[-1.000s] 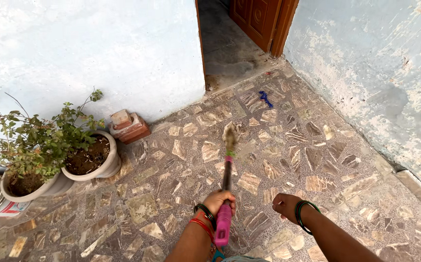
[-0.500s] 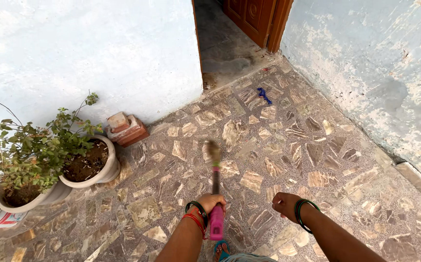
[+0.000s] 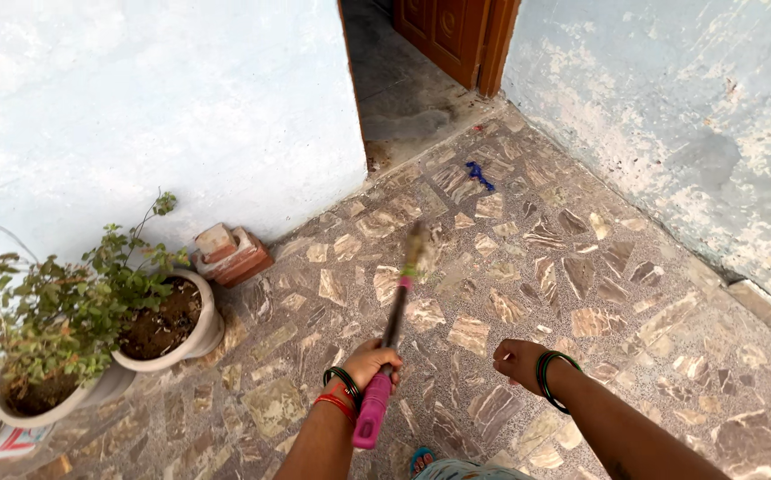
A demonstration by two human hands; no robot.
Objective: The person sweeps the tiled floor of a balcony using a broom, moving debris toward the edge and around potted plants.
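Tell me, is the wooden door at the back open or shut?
Cannot tell. Only the lower corner of the wooden door shows, beside a passage floor.

Bare forearms, green and red bangles on the left wrist (image 3: 341, 396), green bangles on the right wrist (image 3: 553, 378).

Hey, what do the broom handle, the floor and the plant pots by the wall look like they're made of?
The broom handle held by the left hand looks like glossy pink plastic toward its end, with a darker shaft. The floor appears to be irregular stone chips set in speckled cement, matte and dusty. The plant pots look like pale, smooth-sided plastic or painted cement; the view cannot settle which.
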